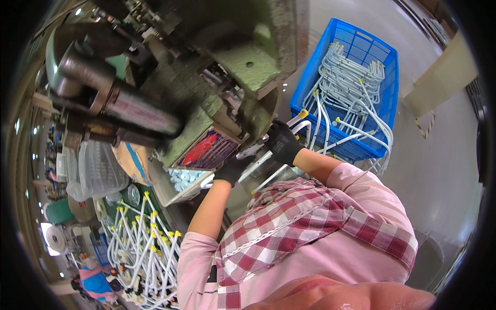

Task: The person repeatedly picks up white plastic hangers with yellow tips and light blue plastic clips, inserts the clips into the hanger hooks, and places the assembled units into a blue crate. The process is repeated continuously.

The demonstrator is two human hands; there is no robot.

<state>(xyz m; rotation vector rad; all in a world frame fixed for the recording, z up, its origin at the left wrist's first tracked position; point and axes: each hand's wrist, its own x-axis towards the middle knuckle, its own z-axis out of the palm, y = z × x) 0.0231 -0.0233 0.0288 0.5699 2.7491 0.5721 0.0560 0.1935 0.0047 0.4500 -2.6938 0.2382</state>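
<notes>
A white bent tube frame (255, 166) with a yellow end lies under the head of a green press-like machine (205, 143). My left hand (232, 170), in a dark glove, closes round its tubing beside the machine's lower edge; the fingers are partly hidden and blurred. On the right, my right hand (283, 143), in a black glove, grips the frame close to the machine, its fingertips hidden by the machine's edge. More white tubes with yellow ends stick out beyond my right hand.
A blue plastic crate (345, 151) of white tube frames stands at the right. A bin (164, 197) of small pale parts sits below the machine. Many yellow-tipped frames (147, 240) are piled at lower left, near a person (93, 281) in the background.
</notes>
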